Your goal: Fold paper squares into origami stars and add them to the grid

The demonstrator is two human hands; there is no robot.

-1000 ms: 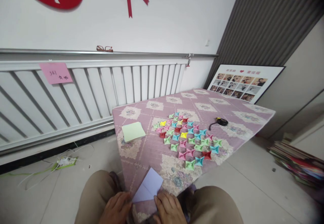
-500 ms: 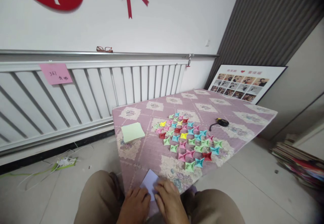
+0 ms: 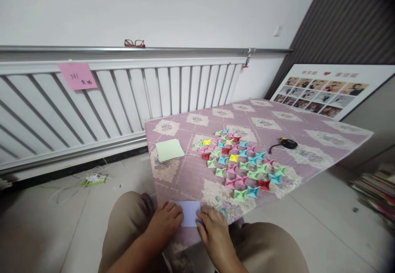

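Note:
A light purple sheet of paper (image 3: 190, 214) lies flat at the near end of the table, its edges roughly square to me. My left hand (image 3: 169, 216) is on its left edge, fingers curled over it. At the right edge, my right hand (image 3: 213, 223) grips the paper with bent fingers. Whether the sheet has a fold cannot be made out. Beyond my hands, several small folded paper pieces (image 3: 233, 158) in green, pink, blue, red and yellow stand in loose rows. A stack of pale green paper (image 3: 169, 150) lies to the left of them.
The patterned cloth (image 3: 182, 174) covers the table. A black tape measure (image 3: 288, 143) lies right of the folded pieces. Behind the table's left side is a white radiator (image 3: 173, 88), with glasses (image 3: 134, 43) on the pipe above. A photo board (image 3: 333, 90) leans at the back right.
The purple paper has turned from a slanted position to lie square, and both hands have shifted with it to its left and right edges. The whole view has tilted down and left.

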